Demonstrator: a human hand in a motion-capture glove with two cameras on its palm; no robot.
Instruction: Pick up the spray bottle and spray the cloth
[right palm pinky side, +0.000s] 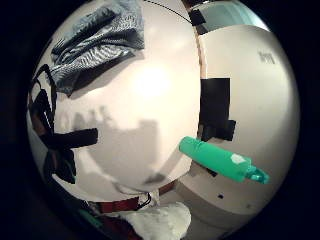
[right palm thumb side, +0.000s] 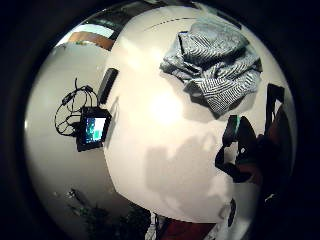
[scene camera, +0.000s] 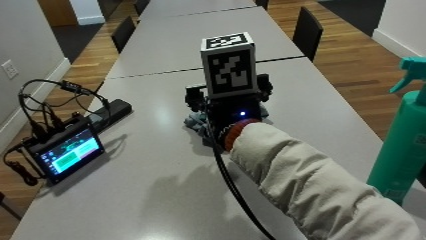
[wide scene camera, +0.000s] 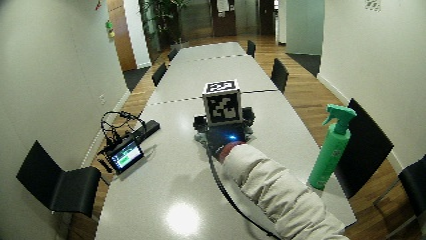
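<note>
The table (wide scene camera: 180, 165) is smooth and slightly glossy, catching the lamp. The cloth (right palm thumb side: 215, 65) is a finely striped, crumpled weave. The bottle (wide scene camera: 331, 147) looks like matt green plastic. The sleeve (scene camera: 313, 190) is soft, puffy fabric.

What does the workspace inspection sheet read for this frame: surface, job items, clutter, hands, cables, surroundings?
Surface: long grey table, several tops joined end to end.
Job's things: green spray bottle upright near the table's right edge, untouched; striped grey cloth crumpled on the table, under the gloved hand.
Clutter: small lit screen and a black bar at the left edge.
Hands: right hand over the cloth, fingers hidden; the other not seen.
Cables: black cables bunched by the screen.
Surroundings: black chairs along both sides, wooden floor, white walls.
</note>
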